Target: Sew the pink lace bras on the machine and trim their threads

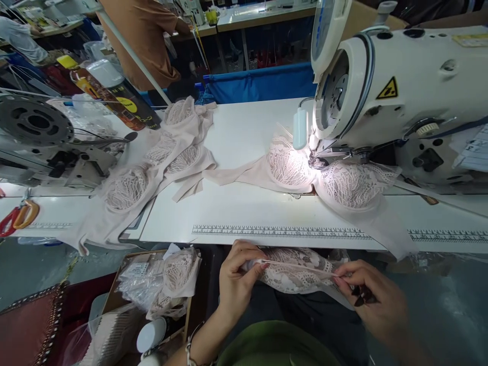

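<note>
lace bra [295,277], sewing machine [396,91] beyond, bra pile [152,168] left

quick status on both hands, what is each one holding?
Left hand: closed, pinching one end of a thin pale strap on the pale pink lace bra piece in the lap.
Right hand: closed, pinching the strap's other end.
</note>
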The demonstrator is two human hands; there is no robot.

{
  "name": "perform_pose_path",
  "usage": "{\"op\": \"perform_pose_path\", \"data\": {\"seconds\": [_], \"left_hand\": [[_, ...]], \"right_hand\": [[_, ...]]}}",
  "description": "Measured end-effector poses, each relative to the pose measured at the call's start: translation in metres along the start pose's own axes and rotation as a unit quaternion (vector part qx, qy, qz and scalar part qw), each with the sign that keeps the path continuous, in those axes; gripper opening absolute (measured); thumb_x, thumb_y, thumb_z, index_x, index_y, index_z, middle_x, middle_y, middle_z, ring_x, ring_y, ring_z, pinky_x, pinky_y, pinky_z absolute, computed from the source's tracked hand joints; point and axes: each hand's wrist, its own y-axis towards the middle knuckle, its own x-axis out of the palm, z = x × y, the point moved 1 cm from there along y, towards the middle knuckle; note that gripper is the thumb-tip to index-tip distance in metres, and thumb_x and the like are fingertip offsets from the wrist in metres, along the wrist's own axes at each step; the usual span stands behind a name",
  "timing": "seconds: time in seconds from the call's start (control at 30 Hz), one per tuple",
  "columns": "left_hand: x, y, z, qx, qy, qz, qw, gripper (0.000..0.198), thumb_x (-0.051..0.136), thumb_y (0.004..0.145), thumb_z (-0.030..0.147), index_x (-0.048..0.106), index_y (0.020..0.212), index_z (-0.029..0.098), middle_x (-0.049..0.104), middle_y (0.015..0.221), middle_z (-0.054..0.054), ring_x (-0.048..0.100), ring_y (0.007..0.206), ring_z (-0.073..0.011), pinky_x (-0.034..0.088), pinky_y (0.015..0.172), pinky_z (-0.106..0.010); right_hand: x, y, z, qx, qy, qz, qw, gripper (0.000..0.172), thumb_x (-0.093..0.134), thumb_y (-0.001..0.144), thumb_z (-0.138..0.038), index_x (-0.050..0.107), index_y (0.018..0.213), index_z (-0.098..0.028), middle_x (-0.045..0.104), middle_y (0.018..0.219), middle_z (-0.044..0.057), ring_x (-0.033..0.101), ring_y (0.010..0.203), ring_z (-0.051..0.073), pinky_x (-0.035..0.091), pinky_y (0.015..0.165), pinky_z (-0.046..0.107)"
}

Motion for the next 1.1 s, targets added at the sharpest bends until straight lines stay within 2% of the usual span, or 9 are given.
{"op": "perform_pose_path", "data": {"seconds": [0.13,0.23,0.37,0.5,0.6,0.7,0.83,0.97,1.1], "left_hand": [[0.0,-0.001,-0.001,-0.002,0.003,0.008,1.0,0.007,0.077,0.086,0.027,0.077,0.082,0.022,0.067,0.082,-0.003,0.063,0.084,-0.0186,0.053,0.072,-0.026],[0.001,0.0,-0.001,-0.013,0.007,0.014,1.0,0.009,0.078,0.085,0.03,0.077,0.079,0.022,0.066,0.082,-0.004,0.062,0.085,-0.0188,0.053,0.073,-0.026],[-0.005,0.003,0.002,-0.045,0.005,0.0,0.999,0.014,0.078,0.085,0.033,0.076,0.078,0.021,0.066,0.083,-0.004,0.063,0.085,-0.0196,0.054,0.075,-0.029],[-0.011,0.006,0.014,-0.056,0.072,-0.11,0.99,0.013,0.073,0.089,0.033,0.072,0.093,0.021,0.069,0.104,-0.009,0.064,0.103,-0.0251,0.053,0.09,-0.039],[0.001,0.004,0.024,0.016,0.114,-0.234,0.965,0.033,0.069,0.092,0.036,0.064,0.122,0.022,0.062,0.128,-0.014,0.055,0.123,-0.0293,0.047,0.104,-0.048],[0.024,0.0,0.026,0.078,0.047,-0.32,0.943,0.015,0.063,0.096,0.031,0.067,0.104,0.019,0.065,0.112,-0.013,0.061,0.109,-0.0239,0.053,0.095,-0.038],[0.04,0.001,0.023,0.061,-0.024,-0.301,0.951,0.02,0.058,0.097,0.022,0.063,0.078,0.017,0.062,0.089,-0.008,0.061,0.086,-0.0177,0.053,0.078,-0.029],[0.035,0.008,0.021,0.019,-0.046,-0.29,0.956,0.027,0.057,0.098,0.029,0.061,0.075,0.018,0.059,0.084,-0.007,0.06,0.082,-0.018,0.052,0.073,-0.029],[0.032,0.011,0.018,-0.008,-0.062,-0.294,0.954,0.03,0.057,0.098,0.034,0.062,0.074,0.017,0.059,0.084,-0.008,0.06,0.081,-0.0178,0.052,0.071,-0.029]], "right_hand": [[0.002,-0.001,-0.002,0.046,-0.002,0.01,0.999,0.009,0.066,0.094,-0.028,0.061,0.087,-0.026,0.069,0.072,0.0,0.06,0.051,0.012,0.049,0.049,0.024],[-0.002,-0.001,-0.003,0.107,-0.02,-0.002,0.994,0.013,0.064,0.095,-0.04,0.064,0.093,-0.027,0.064,0.065,-0.001,0.053,0.046,0.012,0.046,0.045,0.023],[-0.019,0.004,-0.002,0.143,0.07,-0.054,0.986,0.016,0.067,0.092,-0.043,0.064,0.094,-0.028,0.067,0.069,0.0,0.052,0.044,0.012,0.045,0.04,0.022],[-0.028,0.012,-0.005,0.143,0.161,-0.158,0.964,0.013,0.072,0.086,-0.037,0.064,0.093,-0.029,0.066,0.067,-0.002,0.057,0.044,0.013,0.047,0.039,0.021],[-0.017,0.018,-0.02,0.15,0.149,-0.187,0.959,0.013,0.072,0.084,-0.03,0.063,0.094,-0.029,0.067,0.068,-0.004,0.057,0.044,0.012,0.047,0.04,0.019],[0.001,0.021,-0.034,0.142,0.128,-0.214,0.958,0.012,0.067,0.086,-0.021,0.061,0.093,-0.029,0.066,0.071,-0.005,0.058,0.049,0.011,0.048,0.046,0.019],[0.008,0.02,-0.027,0.108,0.109,-0.21,0.966,0.01,0.065,0.088,-0.023,0.058,0.092,-0.027,0.063,0.073,-0.004,0.052,0.048,0.01,0.044,0.045,0.02],[0.005,0.018,-0.008,0.075,0.152,-0.198,0.965,0.015,0.07,0.088,-0.027,0.055,0.086,-0.026,0.069,0.087,0.002,0.064,0.066,0.015,0.05,0.053,0.023],[0.005,0.019,-0.001,0.068,0.174,-0.203,0.961,0.005,0.066,0.091,-0.025,0.061,0.09,-0.025,0.071,0.089,0.004,0.07,0.081,0.019,0.056,0.064,0.027]]}}
